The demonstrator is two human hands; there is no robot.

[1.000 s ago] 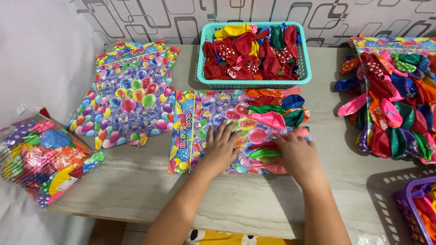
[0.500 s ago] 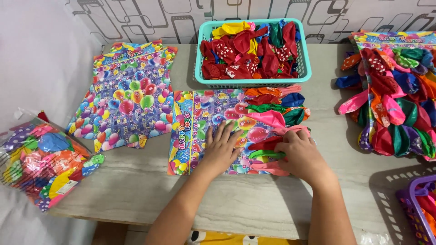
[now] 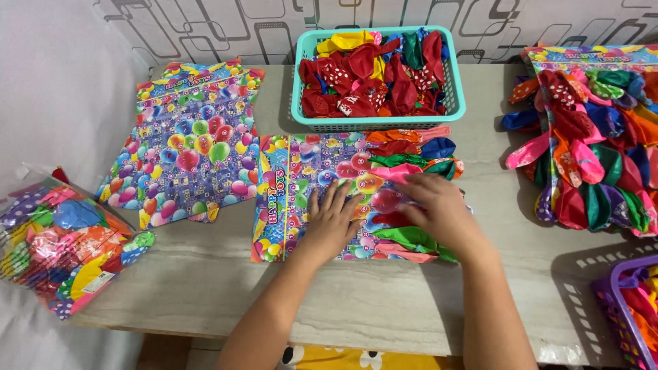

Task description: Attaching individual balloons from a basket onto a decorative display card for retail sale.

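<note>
Both hands are pressing flat at frame centre: left hand (image 3: 334, 223), fingers spread wide, is pinning the balloon-printed card (image 3: 301, 199); right hand (image 3: 439, 209), fingers loosely open, is resting on the uninflated balloons (image 3: 404, 161) lined along its right half. Since a second ago, neither hand has shifted noticeably; alignment is continuing. Teal basket (image 3: 380, 122) is sitting just above.

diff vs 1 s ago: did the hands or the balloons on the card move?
Barely. The right hand crept a little left across the balloons laid on the printed card, fingers still flat on them. The left hand stayed pressed on the card. Nothing was picked up or let go. The teal basket, the stack of cards, the bag of balloons and the pile at right are unchanged.
</note>
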